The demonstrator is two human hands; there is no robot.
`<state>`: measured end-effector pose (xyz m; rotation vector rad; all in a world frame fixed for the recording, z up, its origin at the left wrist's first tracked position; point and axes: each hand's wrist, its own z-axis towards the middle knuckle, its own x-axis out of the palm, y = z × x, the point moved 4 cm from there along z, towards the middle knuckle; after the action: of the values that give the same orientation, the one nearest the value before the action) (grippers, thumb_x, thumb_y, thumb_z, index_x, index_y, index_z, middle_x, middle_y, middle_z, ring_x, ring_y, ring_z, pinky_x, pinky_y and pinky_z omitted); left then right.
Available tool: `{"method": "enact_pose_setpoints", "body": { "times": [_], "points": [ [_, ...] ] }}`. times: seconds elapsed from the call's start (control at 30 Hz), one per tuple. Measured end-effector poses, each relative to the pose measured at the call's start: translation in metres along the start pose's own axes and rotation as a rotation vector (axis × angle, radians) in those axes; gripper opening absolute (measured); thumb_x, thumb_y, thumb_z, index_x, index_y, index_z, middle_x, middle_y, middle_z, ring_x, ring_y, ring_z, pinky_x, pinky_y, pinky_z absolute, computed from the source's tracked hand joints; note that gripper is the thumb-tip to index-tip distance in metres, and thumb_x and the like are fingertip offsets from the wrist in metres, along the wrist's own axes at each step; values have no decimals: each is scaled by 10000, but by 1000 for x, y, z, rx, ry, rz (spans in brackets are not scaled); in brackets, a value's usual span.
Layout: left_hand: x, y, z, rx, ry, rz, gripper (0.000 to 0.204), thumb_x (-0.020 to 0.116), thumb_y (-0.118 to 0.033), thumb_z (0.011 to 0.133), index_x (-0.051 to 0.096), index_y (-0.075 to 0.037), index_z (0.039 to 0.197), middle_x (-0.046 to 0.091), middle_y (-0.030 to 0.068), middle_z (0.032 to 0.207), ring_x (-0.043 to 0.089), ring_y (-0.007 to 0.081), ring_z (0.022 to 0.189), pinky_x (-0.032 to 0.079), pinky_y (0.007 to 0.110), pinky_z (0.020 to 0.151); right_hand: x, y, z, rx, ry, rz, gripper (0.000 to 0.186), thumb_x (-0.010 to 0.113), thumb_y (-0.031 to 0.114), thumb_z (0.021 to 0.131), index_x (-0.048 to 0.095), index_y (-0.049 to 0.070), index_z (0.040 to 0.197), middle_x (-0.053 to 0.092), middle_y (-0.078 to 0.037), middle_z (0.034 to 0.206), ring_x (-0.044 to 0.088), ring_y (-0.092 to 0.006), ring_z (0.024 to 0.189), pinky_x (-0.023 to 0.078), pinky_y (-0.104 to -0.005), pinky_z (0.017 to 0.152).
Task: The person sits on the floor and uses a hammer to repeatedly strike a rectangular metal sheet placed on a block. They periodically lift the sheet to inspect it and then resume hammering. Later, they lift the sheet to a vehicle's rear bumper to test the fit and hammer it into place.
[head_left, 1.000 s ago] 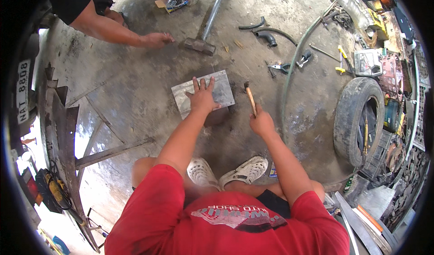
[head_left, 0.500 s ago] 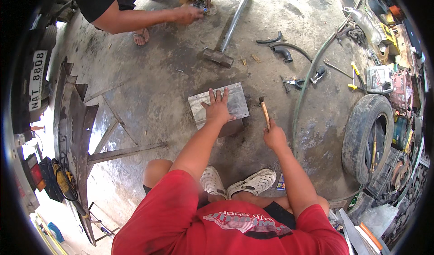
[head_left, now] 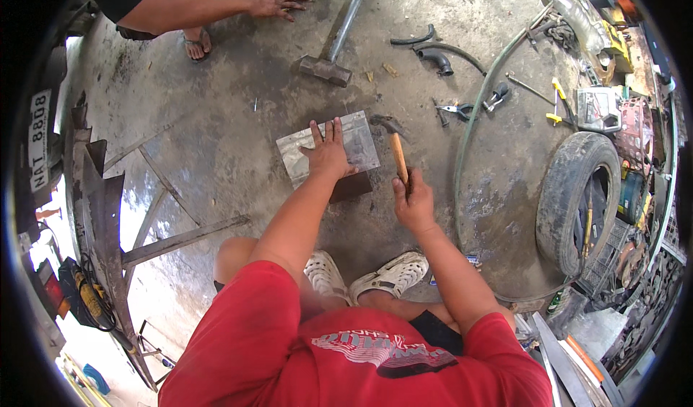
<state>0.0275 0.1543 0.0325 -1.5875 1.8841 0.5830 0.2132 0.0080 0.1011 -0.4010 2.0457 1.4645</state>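
Under my left hand (head_left: pixel 328 156) lies a flat, silvery metal sheet (head_left: pixel 359 141). That hand is spread, its fingers apart and pressed on the sheet's top face. The sheet rests on a dark block (head_left: pixel 351 187), which shows below its near edge. My right hand (head_left: pixel 413 201) is wrapped round the wooden handle of a claw hammer (head_left: pixel 399 156). The hammer's dark head is just right of the sheet's far right corner, apart from it as far as I can see.
A sledgehammer (head_left: pixel 326 69) lies on the concrete floor beyond the sheet. Hoses (head_left: pixel 437 62), pliers (head_left: pixel 456 109) and a tire (head_left: pixel 577 205) are to the right. At left stands a rusty metal frame (head_left: pixel 184 241). Another person's hand (head_left: pixel 278 4) is at the top left.
The hammer's head now shows side-on, turned from its earlier angle. My view has shifted, so the floor things sit further left and higher. The other person's hand has opened out.
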Motion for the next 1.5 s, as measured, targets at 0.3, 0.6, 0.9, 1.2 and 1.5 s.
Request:
{"method": "enact_pose_setpoints", "body": {
  "times": [0.3, 0.6, 0.9, 1.2, 1.5],
  "points": [
    [3, -3, 6, 14, -53, -48, 1457, 948, -565, 715, 3, -148, 1742, 131, 58, 1813, -23, 434, 1660, 306, 815, 1176, 56, -46, 32, 58, 83, -230, 246, 650, 248, 1053, 559, 72, 1198, 733, -237, 909, 704, -498, 823, 541, -601, 704],
    [5, 5, 2, 3, -66, -19, 1432, 931, -584, 725, 17, -159, 1742, 153, 58, 1804, 14, 423, 1663, 351, 791, 1168, 47, -25, 36, -136, 38, -175, 236, 658, 234, 1042, 534, 62, 1147, 723, -229, 879, 693, -496, 799, 530, -590, 668],
    [5, 5, 2, -6, -61, -41, 1433, 932, -586, 730, 13, -156, 1743, 157, 63, 1805, -17, 430, 1662, 332, 794, 1179, 14, 23, 45, -204, -35, -113, 211, 671, 202, 1032, 561, 45, 1122, 708, -222, 874, 684, -478, 758, 537, -554, 664],
    [14, 2, 12, 23, -98, -42, 1471, 948, -575, 694, 7, -149, 1741, 167, 69, 1801, -1, 451, 1658, 342, 811, 1156, 34, -17, 61, -71, 134, -324, 253, 675, 245, 1030, 582, 19, 1098, 702, -249, 878, 682, -511, 846, 519, -584, 734],
    [-6, 4, 1, -21, -10, -65, 1468, 942, -582, 717, -23, -171, 1744, 124, 48, 1814, -32, 434, 1660, 293, 810, 1191, -5, 42, 66, -220, -122, 256, 255, 654, 254, 1046, 591, 26, 1141, 700, -248, 842, 687, -505, 764, 524, -564, 678]
  ]
}}
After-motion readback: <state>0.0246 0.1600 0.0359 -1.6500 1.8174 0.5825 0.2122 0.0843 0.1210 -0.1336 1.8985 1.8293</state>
